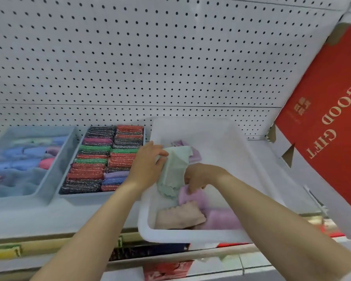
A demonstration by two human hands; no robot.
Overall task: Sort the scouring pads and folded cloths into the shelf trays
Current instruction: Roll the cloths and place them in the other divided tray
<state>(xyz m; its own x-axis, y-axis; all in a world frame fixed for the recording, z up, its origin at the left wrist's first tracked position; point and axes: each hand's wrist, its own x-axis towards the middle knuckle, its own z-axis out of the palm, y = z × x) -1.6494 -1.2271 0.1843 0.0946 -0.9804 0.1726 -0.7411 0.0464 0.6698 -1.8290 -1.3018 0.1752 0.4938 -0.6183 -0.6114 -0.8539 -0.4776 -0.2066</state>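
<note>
A white plastic tub (190,235) stands on the shelf at centre right and holds loose cloths. My left hand (145,166) holds a mint-green cloth (173,169) at its upper left edge, over the tub's left rim. My right hand (199,177) reaches into the tub, fingers curled down on a lilac cloth (193,196) and touching the green cloth's lower edge. A beige cloth (179,217) and another lilac cloth (223,220) lie at the tub's front. Left of the tub, a grey tray (101,194) is packed with glittery scouring pads (101,161). A second tray (43,187) at far left holds folded cloths (24,157).
A white pegboard wall (150,57) backs the shelf. A large red gift box (328,126) leans in from the right, close to the tub. Goods on a lower shelf (150,252) show below the shelf edge.
</note>
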